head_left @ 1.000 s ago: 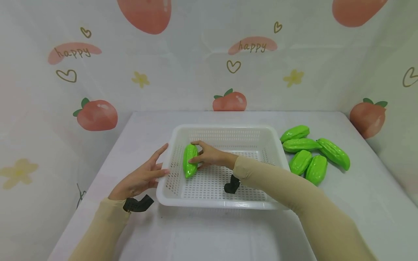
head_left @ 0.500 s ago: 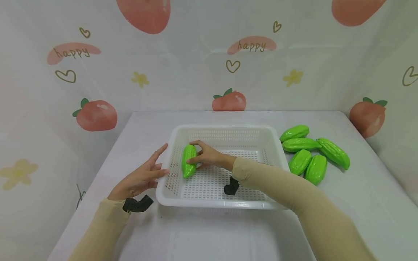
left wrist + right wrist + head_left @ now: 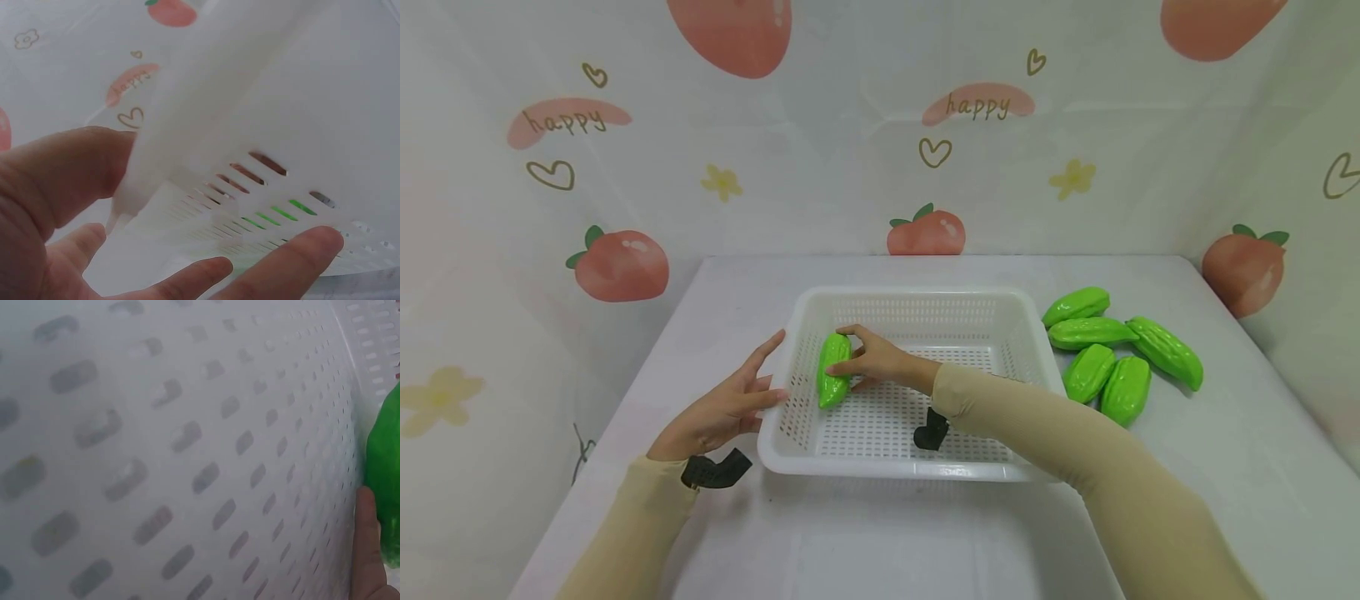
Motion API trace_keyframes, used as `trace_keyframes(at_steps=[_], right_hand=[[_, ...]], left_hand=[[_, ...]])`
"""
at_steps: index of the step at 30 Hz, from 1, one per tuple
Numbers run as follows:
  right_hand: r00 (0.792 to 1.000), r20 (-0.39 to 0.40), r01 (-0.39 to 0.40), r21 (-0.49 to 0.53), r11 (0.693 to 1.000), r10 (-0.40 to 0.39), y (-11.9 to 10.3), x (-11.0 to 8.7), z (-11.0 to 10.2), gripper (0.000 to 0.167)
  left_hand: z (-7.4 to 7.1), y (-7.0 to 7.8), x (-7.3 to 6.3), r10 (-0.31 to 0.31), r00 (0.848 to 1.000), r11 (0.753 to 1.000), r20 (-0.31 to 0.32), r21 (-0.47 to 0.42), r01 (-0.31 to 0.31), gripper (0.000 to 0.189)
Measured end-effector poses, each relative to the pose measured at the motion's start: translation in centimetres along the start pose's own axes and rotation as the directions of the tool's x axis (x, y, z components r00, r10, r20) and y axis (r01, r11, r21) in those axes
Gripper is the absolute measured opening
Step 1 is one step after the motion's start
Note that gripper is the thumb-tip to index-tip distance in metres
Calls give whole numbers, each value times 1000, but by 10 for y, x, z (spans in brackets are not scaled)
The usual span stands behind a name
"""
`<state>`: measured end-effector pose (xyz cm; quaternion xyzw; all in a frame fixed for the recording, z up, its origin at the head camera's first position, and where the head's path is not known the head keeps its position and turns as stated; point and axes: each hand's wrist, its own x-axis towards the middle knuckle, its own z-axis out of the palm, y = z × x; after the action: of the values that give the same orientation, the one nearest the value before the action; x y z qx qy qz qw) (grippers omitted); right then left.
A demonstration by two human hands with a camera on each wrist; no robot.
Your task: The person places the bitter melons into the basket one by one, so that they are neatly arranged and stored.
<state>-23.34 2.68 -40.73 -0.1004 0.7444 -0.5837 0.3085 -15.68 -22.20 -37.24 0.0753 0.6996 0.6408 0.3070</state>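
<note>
A glossy green ridged bitter melon [image 3: 832, 385] lies lengthwise near the left end of the white perforated basket [image 3: 880, 468]. My right hand [image 3: 880, 358] reaches into the basket and holds this bitter melon, thumb across its top and index finger bent at its far end; the other fingers are partly hidden. In the right wrist view, a finger [image 3: 367, 547] touches the green side by the basket floor. My left hand [image 3: 718, 412] is at the basket's left side, fingers spread and fairly straight, touching the rim and outer wall. Green shows through the slots in the left wrist view.
Several more bitter melons [image 3: 1126, 392] lie grouped on the white-covered table [image 3: 880, 542], right of the basket. A printed cloth backdrop [image 3: 820, 167] hangs behind and along the sides. My right sleeve [image 3: 1045, 425] crosses over the basket's right front corner.
The bitter melon has shifted slightly left with my right hand and its near tip has swung a little left. My left hand stays at the basket's side.
</note>
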Motion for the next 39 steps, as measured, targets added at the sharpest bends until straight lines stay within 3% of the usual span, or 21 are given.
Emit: trace_keyframes(at_steps=[39], right_hand=[[1000, 20, -4, 13, 1000, 4, -2, -2, -1, 83]], left_hand=[[0, 1, -1, -1, 1000, 1000, 5, 2, 1, 88]])
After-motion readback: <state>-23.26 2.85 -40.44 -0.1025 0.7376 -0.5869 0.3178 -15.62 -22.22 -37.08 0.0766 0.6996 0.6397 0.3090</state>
